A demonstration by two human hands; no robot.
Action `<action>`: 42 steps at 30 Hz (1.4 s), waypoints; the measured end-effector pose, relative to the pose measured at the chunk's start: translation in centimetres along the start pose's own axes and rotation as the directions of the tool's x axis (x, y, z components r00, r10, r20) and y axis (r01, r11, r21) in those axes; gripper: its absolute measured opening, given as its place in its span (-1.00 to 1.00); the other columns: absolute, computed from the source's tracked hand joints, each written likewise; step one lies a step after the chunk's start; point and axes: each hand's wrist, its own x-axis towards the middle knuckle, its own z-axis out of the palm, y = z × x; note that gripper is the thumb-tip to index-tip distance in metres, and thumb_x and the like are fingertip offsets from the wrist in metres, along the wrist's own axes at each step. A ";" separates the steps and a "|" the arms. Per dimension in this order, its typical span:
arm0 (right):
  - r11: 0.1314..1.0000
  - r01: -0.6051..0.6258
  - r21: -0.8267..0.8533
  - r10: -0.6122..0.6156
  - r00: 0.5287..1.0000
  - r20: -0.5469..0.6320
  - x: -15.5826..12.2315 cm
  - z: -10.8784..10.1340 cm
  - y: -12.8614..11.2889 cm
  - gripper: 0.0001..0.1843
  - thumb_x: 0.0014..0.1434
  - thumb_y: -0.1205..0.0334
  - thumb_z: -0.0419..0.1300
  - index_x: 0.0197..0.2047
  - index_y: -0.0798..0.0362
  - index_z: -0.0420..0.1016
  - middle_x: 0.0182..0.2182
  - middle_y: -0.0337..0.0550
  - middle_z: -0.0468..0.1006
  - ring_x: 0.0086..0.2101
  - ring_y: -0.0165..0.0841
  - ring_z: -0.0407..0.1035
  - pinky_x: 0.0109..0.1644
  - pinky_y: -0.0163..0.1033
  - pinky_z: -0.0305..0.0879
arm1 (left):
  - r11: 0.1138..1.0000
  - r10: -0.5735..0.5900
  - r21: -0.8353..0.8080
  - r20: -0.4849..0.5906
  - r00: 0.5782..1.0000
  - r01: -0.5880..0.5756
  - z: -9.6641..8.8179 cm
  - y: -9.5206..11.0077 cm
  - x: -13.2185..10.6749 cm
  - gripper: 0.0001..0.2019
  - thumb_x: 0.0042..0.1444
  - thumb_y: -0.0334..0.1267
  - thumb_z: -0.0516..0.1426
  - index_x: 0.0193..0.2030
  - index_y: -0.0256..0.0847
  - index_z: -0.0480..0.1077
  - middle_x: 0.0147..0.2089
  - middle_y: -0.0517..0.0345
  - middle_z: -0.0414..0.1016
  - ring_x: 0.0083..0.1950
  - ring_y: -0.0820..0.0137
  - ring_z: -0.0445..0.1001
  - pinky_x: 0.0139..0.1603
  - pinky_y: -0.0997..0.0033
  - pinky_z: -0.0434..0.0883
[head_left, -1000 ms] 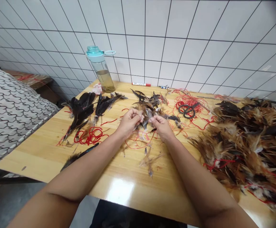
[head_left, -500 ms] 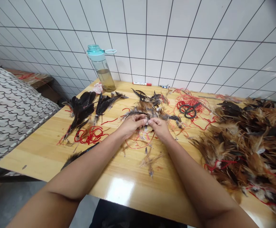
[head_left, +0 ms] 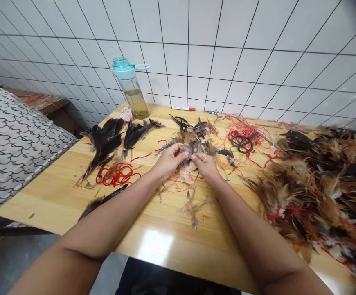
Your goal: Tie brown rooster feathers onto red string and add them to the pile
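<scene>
In the middle of the table, my left hand (head_left: pixel 171 159) and my right hand (head_left: pixel 206 163) meet almost fingertip to fingertip. Both are closed in a pinch on a small greyish-brown feather (head_left: pixel 193 146), partly covered by the fingers. Just beyond them lies a loose pile of brown and black feathers (head_left: pixel 186 136). Thin red string (head_left: pixel 178 190) and bits of fluff are scattered on the wood under and in front of my hands.
Left are black feather bundles (head_left: pixel 107 137) and coiled red cord (head_left: pixel 116 175). A bottle (head_left: pixel 135 96) and a marker (head_left: pixel 182 108) stand and lie by the tiled wall. Right are black-handled scissors (head_left: pixel 242 143), tangled red string (head_left: pixel 248 129) and a big brown feather heap (head_left: pixel 325 176).
My left hand has shifted slightly up, its fingers more curled. The long dark feather strands that stuck out leftward over it no longer show there. My right hand has barely moved.
</scene>
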 end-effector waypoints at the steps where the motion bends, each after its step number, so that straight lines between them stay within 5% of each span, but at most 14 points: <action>1: 1.000 -0.002 0.003 0.002 1.000 0.004 0.0 0.0 0.0 -0.65 0.03 -0.09 0.16 -0.48 0.05 0.49 -0.56 -0.24 0.42 -0.42 -0.37 0.29 -0.38 -0.30 0.16 | 1.000 0.003 0.005 -0.003 1.000 -0.003 0.0 0.0 0.0 -0.74 -0.03 -0.13 0.25 -0.36 -0.25 0.32 -0.41 0.26 0.36 -0.37 0.52 0.30 -0.28 0.51 0.27; 19: 0.992 0.103 -0.067 -0.092 0.985 0.149 0.2 -0.3 0.6 -0.71 0.14 0.06 0.12 -0.49 0.02 0.51 -0.44 -0.18 0.52 -0.31 -0.32 0.39 -0.11 -0.20 0.27 | 0.999 -0.024 0.031 0.124 0.992 0.020 -0.3 -0.1 0.1 -0.74 -0.01 -0.12 0.26 -0.41 -0.28 0.36 -0.48 0.20 0.40 -0.39 0.48 0.35 -0.28 0.46 0.28; 26: 0.996 -0.012 0.087 0.010 1.000 0.023 -0.2 -0.5 -0.3 -0.67 0.04 -0.06 0.23 -0.30 0.05 0.52 -0.37 -0.16 0.59 -0.32 -0.32 0.42 -0.18 -0.22 0.33 | 0.995 -0.071 -0.069 -0.026 0.997 0.069 -0.8 -0.4 0.5 -0.70 -0.10 -0.10 0.30 -0.47 -0.29 0.35 -0.54 0.29 0.27 -0.51 0.57 0.15 -0.43 0.52 0.12; 36: 0.996 0.088 -0.033 -0.083 0.990 0.113 -0.1 -0.6 -0.5 -0.77 0.05 0.06 0.22 -0.38 0.04 0.56 -0.42 -0.20 0.51 -0.34 -0.35 0.38 -0.17 -0.23 0.28 | 0.991 -0.026 0.135 0.013 1.000 0.024 -0.5 -0.2 0.2 -0.78 -0.08 -0.19 0.26 -0.37 -0.30 0.41 -0.44 0.23 0.39 -0.38 0.49 0.31 -0.30 0.49 0.25; 42: 0.996 0.086 -0.023 -0.082 0.986 0.142 0.0 -0.8 -0.5 -0.75 0.08 0.04 0.19 -0.43 0.04 0.52 -0.44 -0.22 0.48 -0.35 -0.37 0.35 -0.17 -0.25 0.26 | 0.997 -0.059 0.058 0.090 0.994 0.054 -0.4 0.2 0.1 -0.72 -0.12 -0.14 0.30 -0.33 -0.30 0.43 -0.42 0.21 0.44 -0.38 0.49 0.35 -0.29 0.51 0.29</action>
